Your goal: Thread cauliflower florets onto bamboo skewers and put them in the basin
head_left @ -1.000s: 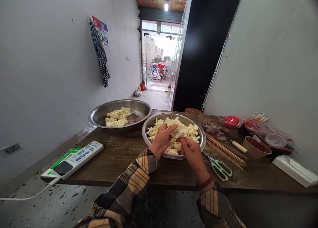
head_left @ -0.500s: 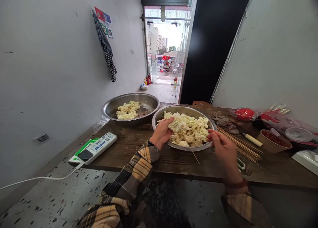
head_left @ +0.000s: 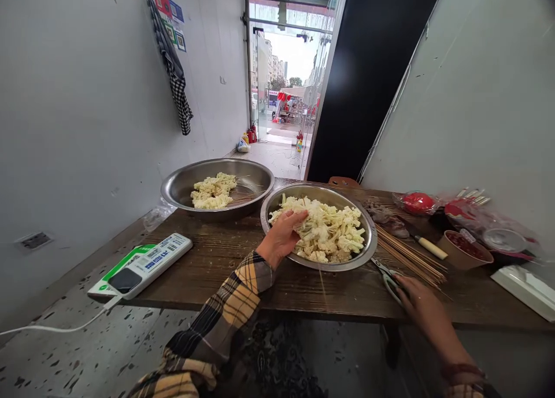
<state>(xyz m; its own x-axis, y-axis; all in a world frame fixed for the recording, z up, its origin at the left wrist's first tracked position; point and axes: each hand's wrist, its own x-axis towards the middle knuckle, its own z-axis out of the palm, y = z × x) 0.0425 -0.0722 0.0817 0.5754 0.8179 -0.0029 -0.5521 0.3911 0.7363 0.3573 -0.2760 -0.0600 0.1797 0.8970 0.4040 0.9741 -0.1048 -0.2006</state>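
My left hand (head_left: 281,237) is closed at the near left side of a steel bowl (head_left: 372,253), its fingers pinching a piece of cauliflower (head_left: 309,220). The bowl is heaped with pale cauliflower florets (head_left: 332,249). A thin, blurred skewer (head_left: 323,294) sticks out over the bowl's front rim; whether it joins the held piece I cannot tell. To the right of the bowl, my right hand (head_left: 420,301) has its fingers on the handles of a pair of scissors (head_left: 387,277), which lie on the wooden table with blades toward the bowl.
A larger steel basin (head_left: 173,196) with skewered cauliflower stands at the back left. Bamboo skewers (head_left: 410,253), a wooden-handled knife (head_left: 432,247) and a tub of red food (head_left: 466,250) lie to the right. A white device with a cable (head_left: 158,262) sits at the left edge.
My right hand has left the bowl's right rim and come down right to the scissors. My left hand stays at the bowl with cauliflower. The view has shifted slightly.
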